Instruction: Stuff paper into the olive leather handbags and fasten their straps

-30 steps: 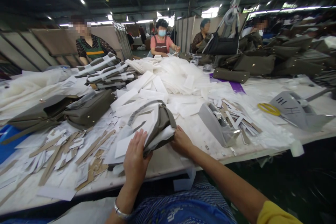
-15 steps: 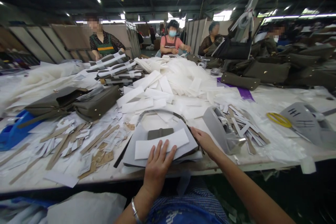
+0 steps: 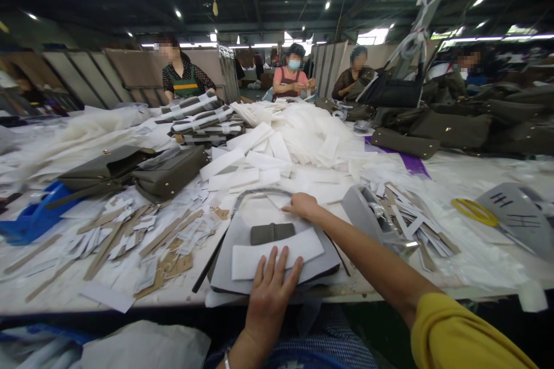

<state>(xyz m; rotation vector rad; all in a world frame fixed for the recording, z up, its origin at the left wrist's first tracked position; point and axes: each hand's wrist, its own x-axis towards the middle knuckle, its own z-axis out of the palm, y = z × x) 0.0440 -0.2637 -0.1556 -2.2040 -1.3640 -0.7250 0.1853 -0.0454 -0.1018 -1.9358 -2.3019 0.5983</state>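
Observation:
A flat grey bag piece (image 3: 242,242) lies at the table's near edge, with a dark olive tab (image 3: 272,233) and a white foam strip (image 3: 303,247) on top. My left hand (image 3: 272,288) lies flat on the white strip, fingers spread, pressing it down. My right hand (image 3: 302,205) reaches past the far edge of the grey piece, fingers curled on white sheets near a thin grey strap loop (image 3: 255,194). What those fingers hold, if anything, is hidden.
Olive handbags (image 3: 168,170) lie at the left, brown and white offcuts (image 3: 130,236) in front of them. A heap of white foam pieces (image 3: 303,132) fills the middle. A grey tape dispenser (image 3: 367,216) and yellow scissors (image 3: 474,211) lie to the right. Several people work at the far side.
The bag was turned over and laid flat as a grey piece with the white strip on top. My right hand has left its right edge and reached forward over its far side.

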